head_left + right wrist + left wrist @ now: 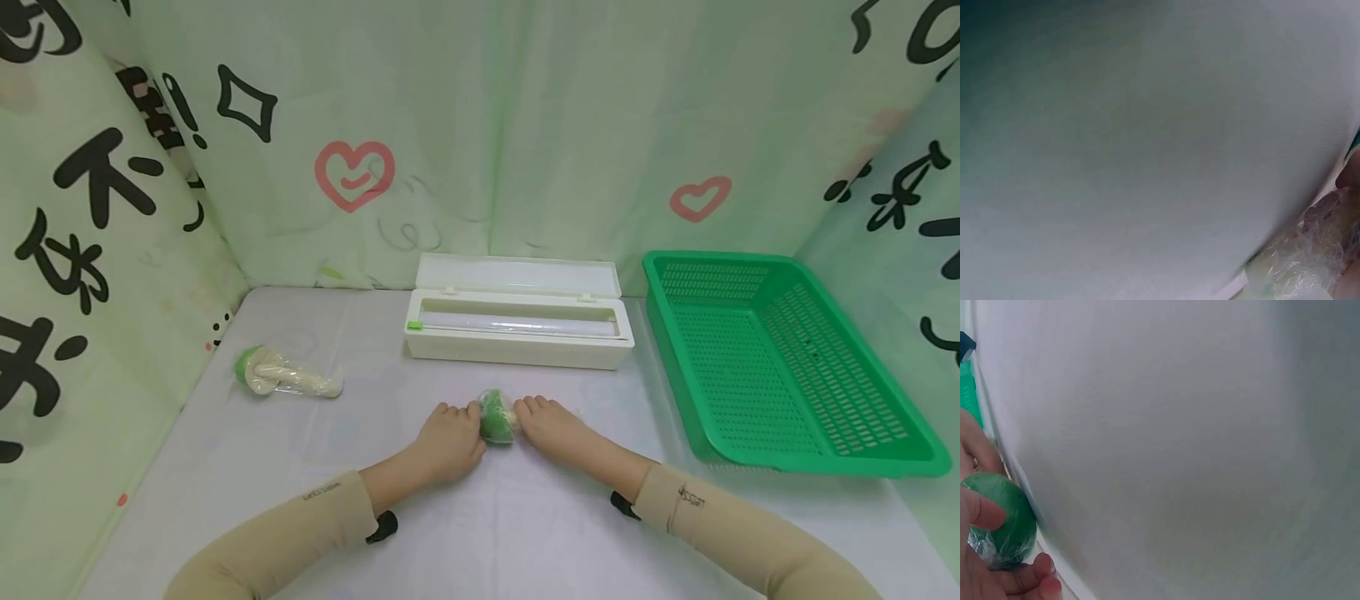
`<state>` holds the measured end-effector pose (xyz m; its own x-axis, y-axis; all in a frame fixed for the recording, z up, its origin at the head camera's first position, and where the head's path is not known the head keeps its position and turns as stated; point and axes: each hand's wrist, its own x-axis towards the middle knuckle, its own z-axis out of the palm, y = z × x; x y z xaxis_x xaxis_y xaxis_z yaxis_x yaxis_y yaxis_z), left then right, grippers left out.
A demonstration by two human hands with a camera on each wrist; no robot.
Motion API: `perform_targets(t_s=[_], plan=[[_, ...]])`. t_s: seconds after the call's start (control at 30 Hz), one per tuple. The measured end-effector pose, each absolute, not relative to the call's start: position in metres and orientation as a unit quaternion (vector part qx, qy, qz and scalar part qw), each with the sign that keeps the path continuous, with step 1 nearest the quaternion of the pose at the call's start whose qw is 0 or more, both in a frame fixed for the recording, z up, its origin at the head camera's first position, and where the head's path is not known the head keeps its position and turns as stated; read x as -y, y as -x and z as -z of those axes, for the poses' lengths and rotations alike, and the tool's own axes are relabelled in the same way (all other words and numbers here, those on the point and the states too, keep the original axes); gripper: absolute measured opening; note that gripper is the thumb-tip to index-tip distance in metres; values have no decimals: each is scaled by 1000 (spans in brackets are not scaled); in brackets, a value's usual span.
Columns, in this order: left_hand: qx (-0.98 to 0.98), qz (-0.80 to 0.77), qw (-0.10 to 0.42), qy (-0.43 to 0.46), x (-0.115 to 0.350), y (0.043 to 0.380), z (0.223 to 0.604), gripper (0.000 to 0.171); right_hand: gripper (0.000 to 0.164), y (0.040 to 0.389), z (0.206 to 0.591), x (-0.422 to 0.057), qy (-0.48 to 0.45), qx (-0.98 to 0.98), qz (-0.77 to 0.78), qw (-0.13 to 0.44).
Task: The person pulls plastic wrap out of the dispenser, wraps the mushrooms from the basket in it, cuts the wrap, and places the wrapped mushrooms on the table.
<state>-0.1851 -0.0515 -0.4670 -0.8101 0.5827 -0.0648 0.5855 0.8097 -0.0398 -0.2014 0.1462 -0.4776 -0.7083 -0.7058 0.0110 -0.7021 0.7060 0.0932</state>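
Between my hands on the white cloth lies a green-headed, cream-stemmed object (496, 417) in clear film. My left hand (450, 440) holds it at the green end; in the left wrist view the thumb lies on the rounded green head (1013, 515) and the fingers curl below. At the cream end my right hand (553, 427) grips the stem, mostly covering it. Crinkled clear film (1300, 265) shows by the right fingers in the right wrist view. A similar film-wrapped object (300, 377), with green head and cream stem, lies apart at left.
A white cling film box (517, 353) stands behind my hands, lid up, with a film roll (517, 323) inside. On the right is a green plastic basket (678, 392). Printed curtains (555, 125) enclose the back and sides of the table.
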Motion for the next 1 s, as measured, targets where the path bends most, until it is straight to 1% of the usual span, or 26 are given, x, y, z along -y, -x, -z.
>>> perform_targets(t_s=[0.1, 0.23, 0.43, 0.6, 0.7, 0.83, 0.93, 1.0], plan=[[-956, 17, 18, -293, 53, 185, 467, 39, 14, 201, 475, -147, -379, 924, 38, 24], [-958, -17, -15, -285, 56, 183, 467, 46, 22, 198, 469, -154, -365, 930, 21, 20], [-935, -73, -81, -337, 57, 185, 467, 55, 35, 195, 459, -179, -346, 938, -7, 14], [-926, -70, -98, -358, 52, 185, 468, 66, 43, 194, 456, -204, -346, 938, -27, 18], [-932, -51, -106, -344, 49, 183, 469, 73, 42, 194, 455, -213, -357, 932, -61, 23], [-941, -39, -106, -319, 45, 182, 469, 68, 35, 195, 456, -214, -385, 918, -85, 31], [-942, -54, -105, -315, 50, 184, 467, 64, 31, 195, 456, -207, -396, 915, -61, 50], [-940, -70, -111, -314, 59, 187, 463, 65, 30, 195, 455, -196, -398, 914, -37, 67]])
